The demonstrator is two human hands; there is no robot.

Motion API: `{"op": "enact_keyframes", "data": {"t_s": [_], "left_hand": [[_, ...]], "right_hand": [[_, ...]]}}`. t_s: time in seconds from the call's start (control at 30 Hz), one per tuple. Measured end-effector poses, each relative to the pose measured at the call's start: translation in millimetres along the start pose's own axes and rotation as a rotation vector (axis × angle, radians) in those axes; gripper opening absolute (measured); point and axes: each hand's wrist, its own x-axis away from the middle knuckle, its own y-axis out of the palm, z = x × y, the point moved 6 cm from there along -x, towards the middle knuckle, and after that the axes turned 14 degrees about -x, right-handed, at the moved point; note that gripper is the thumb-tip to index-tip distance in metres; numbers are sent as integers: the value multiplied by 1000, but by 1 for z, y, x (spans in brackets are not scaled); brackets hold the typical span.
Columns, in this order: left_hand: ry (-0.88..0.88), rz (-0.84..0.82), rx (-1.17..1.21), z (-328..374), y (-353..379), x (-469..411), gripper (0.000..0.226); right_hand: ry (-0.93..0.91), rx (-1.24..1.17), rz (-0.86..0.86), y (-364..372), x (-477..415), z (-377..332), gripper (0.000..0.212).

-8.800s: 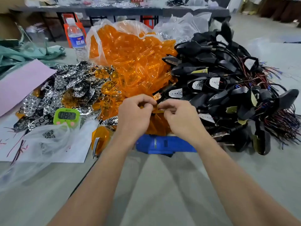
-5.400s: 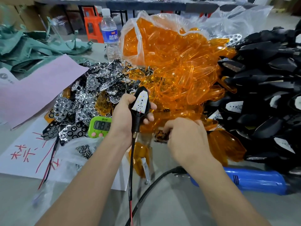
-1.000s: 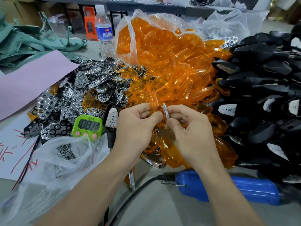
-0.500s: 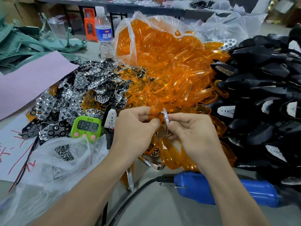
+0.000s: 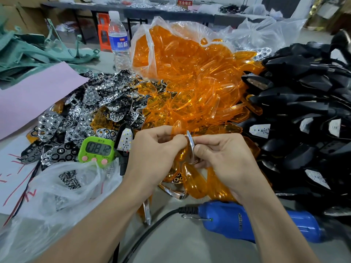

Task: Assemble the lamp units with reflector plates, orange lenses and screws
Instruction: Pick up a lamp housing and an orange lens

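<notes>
My left hand (image 5: 153,156) pinches an orange lens (image 5: 176,128) held upright over the table's near middle. Right against it, my right hand (image 5: 222,160) pinches a shiny reflector plate (image 5: 190,147), seen edge-on. A black lamp unit (image 5: 124,142) with its white LED board facing up lies beside the green timer. Behind my hands spreads a big heap of orange lenses (image 5: 190,82), partly in a clear bag. Chrome reflector plates (image 5: 91,109) are piled at the left. Black lamp units (image 5: 303,111) fill the right. Screws (image 5: 69,180) lie in a clear bag at the near left.
A blue electric screwdriver (image 5: 247,226) with a black cord lies on the table near my right forearm. A green timer (image 5: 96,149) stands left of my hands. A water bottle (image 5: 118,40) stands at the back. Pink paper (image 5: 28,97) and green fabric lie far left.
Several seconds ago my left hand held the black lamp unit; it now lies beside the timer. Over the last second both hands stay together holding the lens and the plate, hardly moving.
</notes>
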Motion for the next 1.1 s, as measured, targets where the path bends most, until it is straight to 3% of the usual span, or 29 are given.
{"op": "enact_keyframes", "data": {"t_s": [0.5, 0.57, 0.67, 0.8, 0.87, 0.93, 1.0, 1.1], "left_hand": [[-104, 139, -20, -12, 0, 1, 6], [-126, 141, 75, -11, -2, -1, 3], [-145, 80, 245, -11, -4, -5, 7], [-186, -56, 528, -8, 2, -7, 19], [-195, -88, 607, -6, 6, -6, 13], [-184, -131, 652, -3, 11, -4, 6], [-134, -147, 623, 1, 13, -3, 14], [-49, -109, 499, 6, 7, -6, 13]], "right_hand": [[-160, 311, 71, 15, 11, -11, 16], [-160, 263, 111, 15, 10, -11, 7], [-138, 208, 123, 17, 9, -10, 13], [96, -313, 26, 29, 9, -6, 14], [163, -473, 15, 30, 10, -7, 19], [140, -484, 34, 27, 11, -9, 14], [68, -442, 70, 23, 12, -11, 6], [-19, -415, 133, 21, 14, -14, 14]]}}
